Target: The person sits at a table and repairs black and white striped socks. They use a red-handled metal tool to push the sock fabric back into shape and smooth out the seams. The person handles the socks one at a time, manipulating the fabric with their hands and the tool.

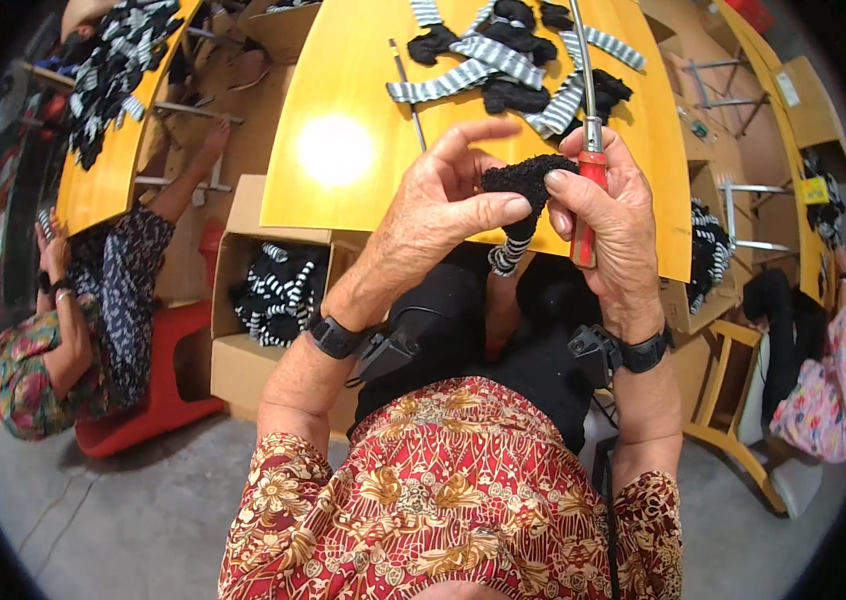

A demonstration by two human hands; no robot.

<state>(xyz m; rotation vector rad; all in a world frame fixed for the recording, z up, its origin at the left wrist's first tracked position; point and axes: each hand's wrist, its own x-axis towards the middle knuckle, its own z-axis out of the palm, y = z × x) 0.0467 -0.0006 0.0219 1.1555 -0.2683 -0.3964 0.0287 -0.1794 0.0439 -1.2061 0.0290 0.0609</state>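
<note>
We see an open cardboard box (pixel 273 290) below the table's near left edge, holding black-and-white striped pieces; a second open carton (pixel 705 262) at the right edge holds more. A small yellow label (pixel 813 189) sits on the far right bench, with a pale rectangular tag (pixel 788 88) above it.

Our left hand (pixel 443 205) pinches a black fuzzy sock piece (pixel 525 180) between thumb and curled fingers, the forefinger stretched out above it. The piece's striped cuff (pixel 509 254) hangs below, in front of the yellow table (pixel 363 110).

Our right hand (pixel 611 215) closes around a red-handled tool (pixel 588 195), its metal shaft rising over the table; the thumb presses against the black piece. More striped and black pieces (pixel 513 60) lie in a heap farther back on the table.
</note>
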